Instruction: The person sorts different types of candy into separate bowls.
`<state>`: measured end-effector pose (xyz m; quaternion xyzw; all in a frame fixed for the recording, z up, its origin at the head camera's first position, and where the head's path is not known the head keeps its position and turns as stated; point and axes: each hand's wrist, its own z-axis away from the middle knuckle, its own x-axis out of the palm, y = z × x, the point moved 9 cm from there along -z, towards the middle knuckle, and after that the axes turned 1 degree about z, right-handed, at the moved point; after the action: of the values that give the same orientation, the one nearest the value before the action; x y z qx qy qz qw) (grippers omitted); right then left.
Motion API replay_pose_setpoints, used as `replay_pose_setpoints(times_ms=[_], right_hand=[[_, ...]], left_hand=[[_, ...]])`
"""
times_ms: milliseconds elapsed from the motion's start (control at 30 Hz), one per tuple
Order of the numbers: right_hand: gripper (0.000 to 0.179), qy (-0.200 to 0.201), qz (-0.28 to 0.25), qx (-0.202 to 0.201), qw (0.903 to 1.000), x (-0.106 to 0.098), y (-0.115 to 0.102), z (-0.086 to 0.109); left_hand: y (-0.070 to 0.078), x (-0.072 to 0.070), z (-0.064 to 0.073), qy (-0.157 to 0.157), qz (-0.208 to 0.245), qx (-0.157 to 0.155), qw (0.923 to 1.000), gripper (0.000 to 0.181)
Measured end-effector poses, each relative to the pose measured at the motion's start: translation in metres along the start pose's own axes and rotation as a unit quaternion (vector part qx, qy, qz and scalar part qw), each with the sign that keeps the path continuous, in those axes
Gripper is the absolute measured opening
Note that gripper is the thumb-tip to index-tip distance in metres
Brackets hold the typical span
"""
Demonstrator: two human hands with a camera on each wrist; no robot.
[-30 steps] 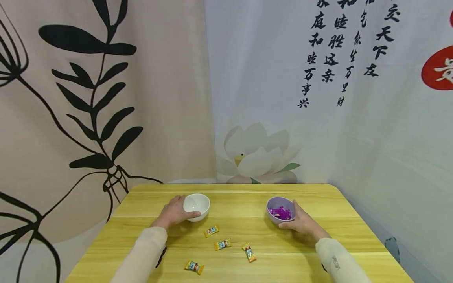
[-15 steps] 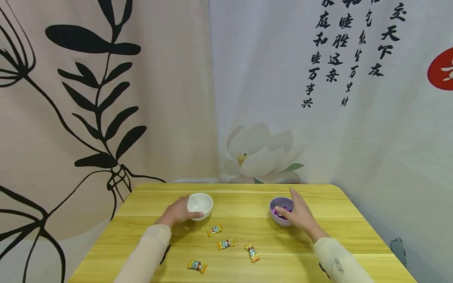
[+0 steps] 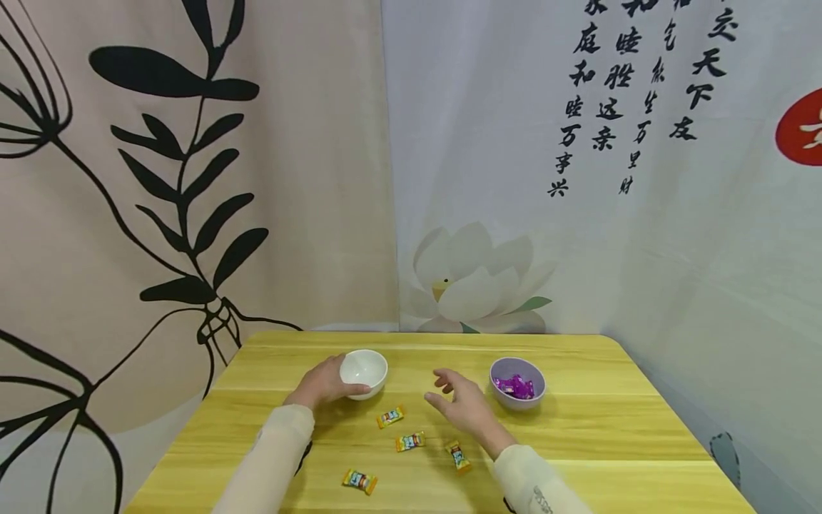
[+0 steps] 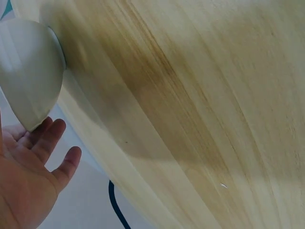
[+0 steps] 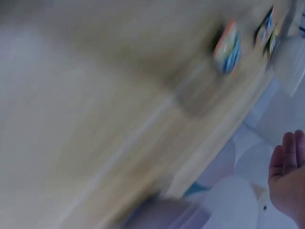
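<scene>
My left hand (image 3: pixel 324 383) holds the white bowl (image 3: pixel 377 384) by its left side, thumb along the near side and fingers behind. From the left wrist, the white bowl (image 4: pixel 31 71) shows tilted in that view, with fingertips at its rim. My right hand (image 3: pixel 467 408) is held over the middle of the table, fingers spread and slightly bent, with nothing in them. Right of it stands the purple bowl (image 3: pixel 520 405), with shiny purple wrapped candies (image 3: pixel 516 387) inside. Several yellow wrapped candies (image 3: pixel 409 442) lie between the hands; one yellow candy (image 3: pixel 459 457) is just below the right hand.
The yellow wood-grain table (image 3: pixel 616 421) has rounded far corners. Behind it hangs a printed curtain (image 3: pixel 321 178) with dark leaves, a lotus and writing. In the blurred right wrist view, the purple bowl (image 5: pixel 167 217) shows at the bottom edge.
My right hand has let go of the purple bowl and moved left, to above the yellow candies. The left hand stays on the white bowl. The head view has shifted slightly.
</scene>
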<state>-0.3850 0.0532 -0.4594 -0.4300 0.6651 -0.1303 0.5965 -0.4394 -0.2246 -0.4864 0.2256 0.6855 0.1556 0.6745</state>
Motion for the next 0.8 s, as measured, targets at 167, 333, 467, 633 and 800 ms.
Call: replay_pose_setpoints(times_ms=[167, 333, 467, 633, 800], right_hand=[[0.043, -0.024, -0.011, -0.004, 0.9996, 0.033, -0.023, 0.005], [0.039, -0.042, -0.025, 0.001, 0.9988, 0.06, -0.037, 0.012], [0.039, -0.066, -0.01, -0.004, 0.9978, 0.08, -0.043, 0.021], [0.037, -0.097, 0.02, -0.026, 0.9948, 0.097, -0.056, 0.032], [0.036, -0.102, 0.041, -0.059, 0.9922, 0.11, -0.065, 0.039]], left_hand=[[0.0, 0.0, 0.001, 0.002, 0.01, -0.006, 0.9999, 0.108], [0.003, -0.002, 0.001, 0.003, 0.003, -0.006, 1.0, 0.105], [0.003, -0.002, 0.0, 0.005, 0.002, 0.003, 1.0, 0.101], [0.001, -0.002, -0.001, 0.006, 0.007, 0.006, 0.9999, 0.1], [-0.001, 0.0, 0.0, 0.006, 0.005, -0.002, 1.0, 0.103]])
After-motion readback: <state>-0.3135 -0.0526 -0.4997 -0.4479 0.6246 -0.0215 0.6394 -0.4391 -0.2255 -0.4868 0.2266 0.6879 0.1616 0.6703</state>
